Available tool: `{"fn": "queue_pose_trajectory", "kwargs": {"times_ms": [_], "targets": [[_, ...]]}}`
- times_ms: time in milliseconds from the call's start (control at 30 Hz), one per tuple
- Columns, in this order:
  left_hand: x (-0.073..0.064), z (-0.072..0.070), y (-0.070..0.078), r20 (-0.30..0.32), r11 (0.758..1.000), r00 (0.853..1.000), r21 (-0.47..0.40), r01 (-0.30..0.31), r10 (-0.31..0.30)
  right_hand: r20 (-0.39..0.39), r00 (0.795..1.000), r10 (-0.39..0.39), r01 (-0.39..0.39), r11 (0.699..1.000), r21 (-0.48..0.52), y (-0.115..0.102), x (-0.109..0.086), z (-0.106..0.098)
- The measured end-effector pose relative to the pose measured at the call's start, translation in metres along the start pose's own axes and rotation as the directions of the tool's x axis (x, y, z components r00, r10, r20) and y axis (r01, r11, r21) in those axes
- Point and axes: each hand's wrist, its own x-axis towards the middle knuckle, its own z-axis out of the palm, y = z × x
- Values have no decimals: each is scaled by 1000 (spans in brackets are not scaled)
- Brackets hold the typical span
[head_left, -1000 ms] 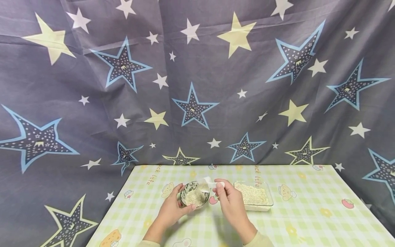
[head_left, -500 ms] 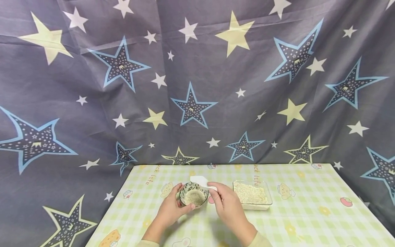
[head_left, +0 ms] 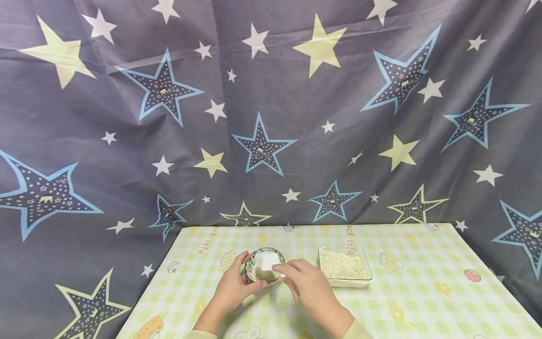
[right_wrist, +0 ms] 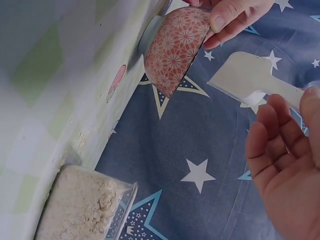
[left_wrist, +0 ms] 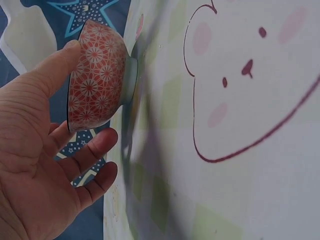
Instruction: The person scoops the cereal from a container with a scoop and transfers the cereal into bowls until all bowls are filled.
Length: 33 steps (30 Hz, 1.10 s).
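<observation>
My left hand (head_left: 233,287) grips a small bowl (left_wrist: 97,75) by its side, thumb at the rim and fingers around the far side. Red with white flowers on the outside, the bowl is dark-patterned within and has pale, oat-like flakes (head_left: 266,276) in the bottom. Its foot is right by the tablecloth, and it leans slightly. Between thumb and fingers my right hand (head_left: 309,285) pinches the handle of a white scoop (right_wrist: 242,75). In the head view, the scoop's blade overlaps the bowl's opening; the right wrist view shows it above the rim, with no flakes visible on it.
A clear rectangular container (head_left: 349,283) filled with similar flakes stands to the right of my right hand. A few crumbs (right_wrist: 80,142) lie on the cloth beside it. The green-checked tablecloth (head_left: 423,301) reaches back to a star-printed curtain (head_left: 271,94).
My right hand has moved left with the scoop, from tipping flakes at the bowl's right side to over its opening. The flakes have dropped into the bowl. My left hand keeps its grip.
</observation>
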Motion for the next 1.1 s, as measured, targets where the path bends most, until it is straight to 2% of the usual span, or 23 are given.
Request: {"fn": "queue_pose_trajectory", "kwargs": {"times_ms": [200,333,433,500,533,567,600,633,667,733,767,800,833,867,933,1000,1100], "targets": [[2,2,0,1,1000,1000,0,1,-1,2,1000,9,-9,1000,4,0,-1,-2],[2,3,0,-3,1000,1000,5,4,-4,21,998,60,-61,998,34,-1,-2,-3],[3,4,0,-10,1000,1000,7,-5,5,29,987,161,-163,983,86,-1,-2,-5],[4,5,1,-11,1000,1000,3,-7,7,43,957,287,-290,942,167,-1,-1,-6],[4,5,1,-13,1000,1000,8,-9,9,56,928,367,-370,902,224,-1,0,-7],[4,5,1,-12,1000,1000,9,-8,8,79,889,451,-453,842,294,0,0,-8],[4,5,1,-10,1000,1000,11,-5,5,105,838,536,-534,762,367,1,1,-9],[4,5,2,-9,1000,1000,15,-7,7,138,779,612,-601,663,446,2,3,-10],[4,5,2,-7,1000,1000,23,-12,12,174,713,680,-652,550,523,4,4,-12],[4,4,3,-10,999,1000,48,-18,18,239,592,770,-699,341,629,8,6,-16],[4,4,4,-11,998,1000,63,-24,24,263,544,797,-701,258,665,11,6,-19],[4,4,4,-16,996,999,85,-34,36,282,502,818,-698,191,690,14,7,-22],[4,3,5,-21,993,999,110,-41,43,298,471,830,-693,139,707,17,6,-26],[3,3,6,-25,990,998,131,-48,51,307,445,841,-689,102,717,19,6,-30],[2,2,8,-34,985,998,164,-47,53,314,412,856,-686,64,725,26,5,-38],[2,2,11,-44,981,997,190,-51,60,313,397,863,-681,48,731,32,2,-47],[3,3,15,-59,976,995,207,-62,76,305,386,871,-681,46,731,41,-3,-61]]}}
